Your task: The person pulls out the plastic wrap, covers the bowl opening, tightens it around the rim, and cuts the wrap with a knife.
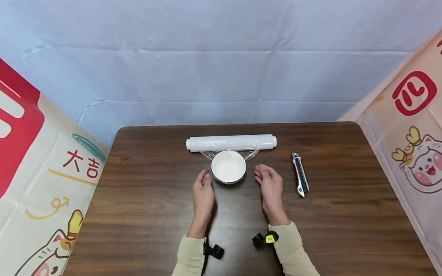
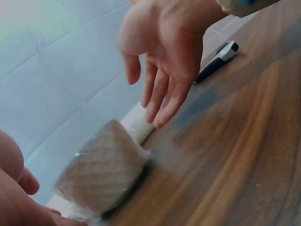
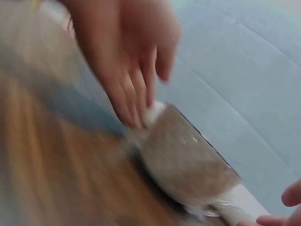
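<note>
A round bowl (image 1: pixel 228 166) with a white inside stands upright on the table. Its outer wall has a quilted diamond pattern in the left wrist view, and clear cling film (image 1: pixel 251 154) clings round it, with loose corners fanning out behind. Beside the bowl's left side is my left hand (image 1: pixel 203 195), fingertips right at the rim in the head view. My right hand (image 1: pixel 271 191) hovers to the right, a small gap from the bowl, its fingers relaxed and holding nothing. Both palms face inward. Directly behind the bowl lies a white roll of cling film (image 1: pixel 231 143).
A utility knife (image 1: pixel 300 175) with a black and silver body lies right of my right hand. The brown wooden table (image 1: pixel 143 222) ends at a back edge just beyond the roll. Pale cloth (image 1: pixel 218 73) hangs behind, with printed banners (image 1: pixel 422 147) at both sides.
</note>
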The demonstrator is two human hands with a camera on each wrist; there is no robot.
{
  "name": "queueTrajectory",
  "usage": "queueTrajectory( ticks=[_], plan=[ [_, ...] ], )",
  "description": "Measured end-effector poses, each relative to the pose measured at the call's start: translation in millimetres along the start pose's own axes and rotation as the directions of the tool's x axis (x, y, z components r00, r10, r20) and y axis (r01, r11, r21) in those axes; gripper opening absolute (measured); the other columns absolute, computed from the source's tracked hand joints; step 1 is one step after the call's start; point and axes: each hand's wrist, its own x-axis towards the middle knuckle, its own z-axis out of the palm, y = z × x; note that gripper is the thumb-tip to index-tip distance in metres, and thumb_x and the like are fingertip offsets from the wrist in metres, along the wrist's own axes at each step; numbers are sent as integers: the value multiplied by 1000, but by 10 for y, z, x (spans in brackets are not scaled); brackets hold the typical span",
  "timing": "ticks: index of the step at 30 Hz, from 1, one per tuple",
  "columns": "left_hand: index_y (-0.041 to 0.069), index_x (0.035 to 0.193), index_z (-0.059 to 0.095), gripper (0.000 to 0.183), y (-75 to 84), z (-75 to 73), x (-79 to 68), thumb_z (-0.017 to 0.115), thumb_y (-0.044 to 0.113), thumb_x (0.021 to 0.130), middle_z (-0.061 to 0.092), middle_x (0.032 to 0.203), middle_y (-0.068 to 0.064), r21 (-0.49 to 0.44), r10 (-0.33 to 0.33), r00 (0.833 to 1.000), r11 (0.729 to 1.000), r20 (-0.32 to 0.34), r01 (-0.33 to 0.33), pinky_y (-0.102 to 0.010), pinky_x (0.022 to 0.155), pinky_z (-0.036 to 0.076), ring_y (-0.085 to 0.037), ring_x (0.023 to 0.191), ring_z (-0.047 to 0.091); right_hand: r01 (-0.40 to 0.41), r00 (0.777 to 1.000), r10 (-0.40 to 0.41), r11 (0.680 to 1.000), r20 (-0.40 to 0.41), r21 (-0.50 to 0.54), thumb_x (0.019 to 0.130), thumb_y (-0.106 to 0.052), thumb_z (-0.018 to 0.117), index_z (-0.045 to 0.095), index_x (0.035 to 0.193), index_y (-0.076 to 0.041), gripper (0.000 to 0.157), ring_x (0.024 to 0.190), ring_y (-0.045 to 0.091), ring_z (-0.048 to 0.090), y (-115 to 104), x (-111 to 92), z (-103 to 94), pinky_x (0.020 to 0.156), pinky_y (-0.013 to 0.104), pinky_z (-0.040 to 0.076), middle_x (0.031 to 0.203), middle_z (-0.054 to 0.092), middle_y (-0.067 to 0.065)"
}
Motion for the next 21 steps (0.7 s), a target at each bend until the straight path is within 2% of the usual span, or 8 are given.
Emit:
queueTrajectory(
  ticks=[3,7,9,11,14,17,21],
  plan=[
    [-3,153,50,48,-49,44,20,47,24,113,54,156,-23,-12,22,1000,1000,4,-22,-51,126,37,-34,151,46,-56,998,52,990,28,132,112,-10,39,49,146,15,43,139,38,58,77,-62,41,119,46,47,147,55,35],
    [-2,154,49,52,-107,111,79,48,30,113,55,156,-20,-35,40,999,999,29,-39,-49,126,38,-31,150,48,-53,997,41,978,66,202,112,-10,38,43,150,17,47,146,40,50,152,-76,169,124,48,40,153,50,36],
    [-2,153,50,53,-115,129,110,50,30,112,57,154,-21,-39,43,998,998,35,-42,-48,124,41,-29,148,50,-43,997,30,978,70,204,112,-12,40,42,151,16,48,149,40,47,167,-68,246,125,50,38,155,48,35],
    [-3,152,51,52,-109,146,128,51,28,111,60,150,-22,-34,46,998,998,35,-45,-47,121,45,-29,145,54,-32,998,22,987,65,160,112,-15,43,43,152,13,49,149,38,46,174,-62,304,124,50,39,157,47,32],
    [-6,148,54,47,-87,171,135,51,22,110,65,143,-24,34,92,996,995,13,-93,-48,112,52,-31,137,62,19,999,-19,1000,45,9,111,-20,49,49,151,7,48,150,34,46,178,-55,358,125,49,39,157,50,25],
    [-7,146,56,43,-46,193,125,51,15,109,65,141,-25,109,140,990,984,-4,-139,-49,108,55,-34,134,64,85,996,-83,987,21,-135,111,-21,51,56,147,3,44,149,33,49,173,-40,380,125,47,40,153,56,22],
    [-4,145,59,41,4,211,126,49,12,109,64,144,-23,152,151,988,977,-6,-149,-50,113,51,-33,139,59,127,992,-128,971,8,-204,109,-15,51,60,143,4,40,146,34,52,151,-27,391,124,48,40,147,60,23]
  ],
)
